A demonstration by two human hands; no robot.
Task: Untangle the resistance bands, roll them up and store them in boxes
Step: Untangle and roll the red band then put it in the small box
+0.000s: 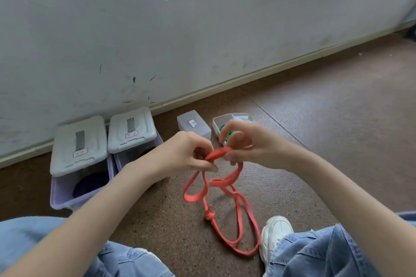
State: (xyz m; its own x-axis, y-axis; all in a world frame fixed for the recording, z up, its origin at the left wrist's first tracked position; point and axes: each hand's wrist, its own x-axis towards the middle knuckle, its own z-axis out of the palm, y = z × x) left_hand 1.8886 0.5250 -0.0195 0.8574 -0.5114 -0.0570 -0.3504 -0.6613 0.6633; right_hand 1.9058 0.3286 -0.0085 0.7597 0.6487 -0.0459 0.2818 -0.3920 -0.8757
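Two hands (pixel 186 153) (pixel 249 141) pinching coral band (pixel 225 182) above brown speckled floor (pixel 337 119), cracked wall (pixel 90 40) behind.

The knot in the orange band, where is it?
In the head view, the knot hangs low at centre, below both hands, left of the white shoe, just above the brown floor.

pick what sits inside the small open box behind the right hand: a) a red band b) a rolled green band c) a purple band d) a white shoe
b: a green roll shows in the small open white box just past the right hand, while the red band is pinched by both hands, the left hand at its other side, with a knot still tied in it.
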